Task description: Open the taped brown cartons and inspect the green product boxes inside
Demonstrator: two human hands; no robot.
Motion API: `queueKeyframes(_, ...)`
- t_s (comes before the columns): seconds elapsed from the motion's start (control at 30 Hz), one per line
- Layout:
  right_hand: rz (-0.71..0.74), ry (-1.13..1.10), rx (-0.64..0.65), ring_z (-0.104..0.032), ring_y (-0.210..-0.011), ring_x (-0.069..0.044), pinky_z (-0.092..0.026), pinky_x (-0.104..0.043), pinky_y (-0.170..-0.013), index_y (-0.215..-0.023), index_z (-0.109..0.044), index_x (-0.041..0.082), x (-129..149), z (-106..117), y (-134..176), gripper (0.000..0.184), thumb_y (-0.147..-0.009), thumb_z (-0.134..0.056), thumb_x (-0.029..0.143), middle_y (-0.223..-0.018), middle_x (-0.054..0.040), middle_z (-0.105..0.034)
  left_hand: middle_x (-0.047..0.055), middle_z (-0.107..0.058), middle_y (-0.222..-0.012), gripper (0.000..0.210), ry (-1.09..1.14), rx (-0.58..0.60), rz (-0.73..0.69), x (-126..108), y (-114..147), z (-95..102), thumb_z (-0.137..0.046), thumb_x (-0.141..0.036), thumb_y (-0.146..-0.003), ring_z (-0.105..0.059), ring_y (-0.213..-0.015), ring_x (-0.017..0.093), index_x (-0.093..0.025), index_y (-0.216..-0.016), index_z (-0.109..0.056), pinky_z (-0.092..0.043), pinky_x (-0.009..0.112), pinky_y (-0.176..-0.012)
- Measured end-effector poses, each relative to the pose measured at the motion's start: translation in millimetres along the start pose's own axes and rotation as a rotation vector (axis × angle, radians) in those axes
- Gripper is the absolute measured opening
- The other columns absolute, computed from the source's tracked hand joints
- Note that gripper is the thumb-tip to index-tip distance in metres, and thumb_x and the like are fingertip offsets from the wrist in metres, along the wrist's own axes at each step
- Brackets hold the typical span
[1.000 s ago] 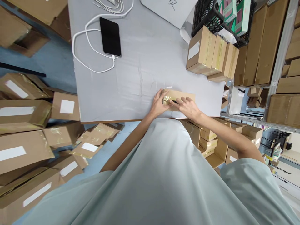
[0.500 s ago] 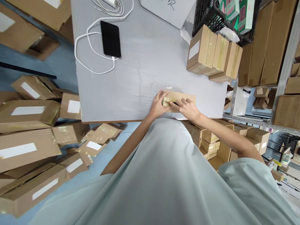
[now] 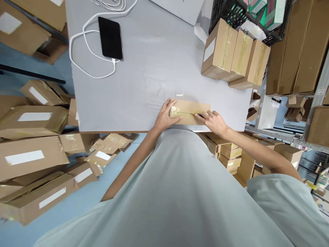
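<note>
A small taped cardboard box (image 3: 187,107) lies at the near edge of the table. My left hand (image 3: 164,115) grips its left end, fingertips on the far corner and thumb on the near part of the top. My right hand (image 3: 212,121) is closed around a slim dark tool that looks like a box cutter (image 3: 199,115), mostly hidden by the fingers. Its tip is at the seam along the box top. A thin dark line runs along the seam, left of the tool, through the shiny tape.
A black phone (image 3: 110,38) on a white cable (image 3: 84,29) lies at the far left of the table (image 3: 136,82). Three taped boxes (image 3: 218,48) stand at the right beside a black crate (image 3: 226,12). Cardboard boxes (image 3: 31,154) crowd the floor at left; a shelf (image 3: 282,130) stands right.
My right hand has moved right along the box seam with the dark tool, showing more of the line behind it. My left hand still holds the left end. The view has shifted slightly.
</note>
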State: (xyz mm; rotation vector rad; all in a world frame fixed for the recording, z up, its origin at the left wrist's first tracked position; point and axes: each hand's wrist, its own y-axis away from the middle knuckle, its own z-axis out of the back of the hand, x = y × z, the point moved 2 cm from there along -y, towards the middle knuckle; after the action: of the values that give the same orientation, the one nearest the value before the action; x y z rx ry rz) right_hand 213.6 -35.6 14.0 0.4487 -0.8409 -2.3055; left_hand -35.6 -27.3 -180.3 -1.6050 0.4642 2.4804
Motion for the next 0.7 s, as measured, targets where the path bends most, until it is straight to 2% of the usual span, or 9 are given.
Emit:
queueKeyframes(0.17,-0.002,0.007,-0.01,-0.062,-0.117,-0.031,-0.043,-0.041,-0.091,-0.179,-0.041,0.023,-28.1,-18.8,29.6,0.073,-0.11,-0.04,0.001,-0.137,-0.0176,-0.074,0.015,-0.042,-0.184,0.107,-0.036,-0.012,0.006,2.4,2.2,0.8,-0.09,-0.078,-0.083,-0.041,-0.172,0.038,-0.031,-0.172,-0.052,-0.037,0.057,-0.141)
queueKeyframes(0.4,-0.001,-0.003,-0.032,-0.064,-0.11,-0.029,-0.044,-0.041,-0.086,-0.176,-0.047,0.025,-73.5,-56.4,61.5,0.071,-0.109,-0.043,0.002,-0.131,-0.0153,-0.077,0.016,-0.05,-0.178,0.112,-0.09,-0.016,-0.003,-0.4,2.0,6.8,-0.085,-0.085,-0.082,-0.045,-0.169,0.038,-0.03,-0.173,-0.05,-0.036,0.056,-0.142)
queueKeyframes(0.57,0.051,-0.036,-0.1,-0.064,-0.107,-0.027,-0.044,-0.04,-0.086,-0.175,-0.05,0.028,-92.3,-74.9,65.0,0.072,-0.107,-0.049,0.002,-0.131,-0.0132,-0.078,0.017,-0.052,-0.177,0.114,-0.149,-0.012,0.049,-7.4,4.0,10.7,-0.082,-0.087,-0.083,-0.049,-0.166,0.04,-0.028,-0.174,-0.048,-0.039,0.057,-0.14)
queueKeyframes(0.7,0.065,-0.088,-0.126,-0.065,-0.108,-0.027,-0.045,-0.039,-0.088,-0.174,-0.052,0.027,-91.8,-73.2,62.9,0.071,-0.108,-0.048,0.001,-0.131,-0.0134,-0.079,0.017,-0.053,-0.176,0.117,-0.198,-0.008,0.096,-14.3,3.9,12.3,-0.082,-0.089,-0.08,-0.049,-0.166,0.041,-0.027,-0.174,-0.048,-0.039,0.057,-0.14)
